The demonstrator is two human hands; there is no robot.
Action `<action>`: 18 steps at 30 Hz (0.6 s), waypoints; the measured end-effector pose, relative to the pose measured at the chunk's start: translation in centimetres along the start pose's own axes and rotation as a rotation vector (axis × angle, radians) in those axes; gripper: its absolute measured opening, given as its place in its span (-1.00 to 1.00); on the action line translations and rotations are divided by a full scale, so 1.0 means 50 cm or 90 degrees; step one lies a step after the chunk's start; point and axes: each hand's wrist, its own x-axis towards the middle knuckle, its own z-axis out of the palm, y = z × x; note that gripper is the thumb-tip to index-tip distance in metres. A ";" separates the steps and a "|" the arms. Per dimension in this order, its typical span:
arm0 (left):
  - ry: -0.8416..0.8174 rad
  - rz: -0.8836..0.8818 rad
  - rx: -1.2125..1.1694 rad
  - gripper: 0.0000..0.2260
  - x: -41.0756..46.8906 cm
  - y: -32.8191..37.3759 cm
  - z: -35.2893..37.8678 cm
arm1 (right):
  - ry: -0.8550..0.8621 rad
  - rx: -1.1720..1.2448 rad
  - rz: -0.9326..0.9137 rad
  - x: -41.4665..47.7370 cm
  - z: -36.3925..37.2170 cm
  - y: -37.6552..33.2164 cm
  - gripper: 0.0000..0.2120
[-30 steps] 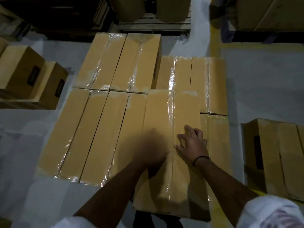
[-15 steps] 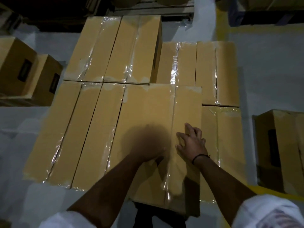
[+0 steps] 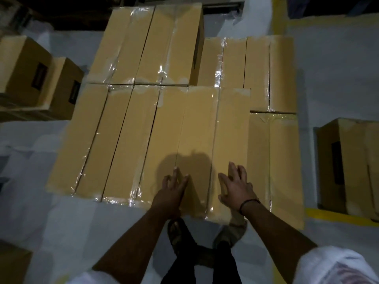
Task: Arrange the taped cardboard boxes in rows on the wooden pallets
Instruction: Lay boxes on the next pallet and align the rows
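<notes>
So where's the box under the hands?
The box is centre of the head view, near row, between a level box leftward and a lower box rightward.

No text, brand, number or sign can be read anywhere. A dark rectangular label [image 3: 39, 75] is seen on the side of the far-left box [image 3: 20, 64], a second label [image 3: 74, 92] on the neighbouring box [image 3: 61, 76], and a third label [image 3: 336, 162] on the right-hand box [image 3: 354, 160]. Whatever is printed on them is lost to dimness and blur.
</notes>
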 end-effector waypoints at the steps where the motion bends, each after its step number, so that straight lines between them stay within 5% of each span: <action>1: 0.005 0.014 0.022 0.24 -0.010 -0.005 0.005 | 0.001 0.000 0.008 -0.019 0.014 -0.003 -0.25; 8: 0.008 0.100 0.165 0.27 -0.040 -0.062 0.014 | -0.012 0.012 0.130 -0.111 0.108 -0.040 0.12; 18: 0.062 0.143 0.189 0.12 -0.057 -0.091 0.035 | 0.046 0.018 0.169 -0.144 0.154 -0.049 0.04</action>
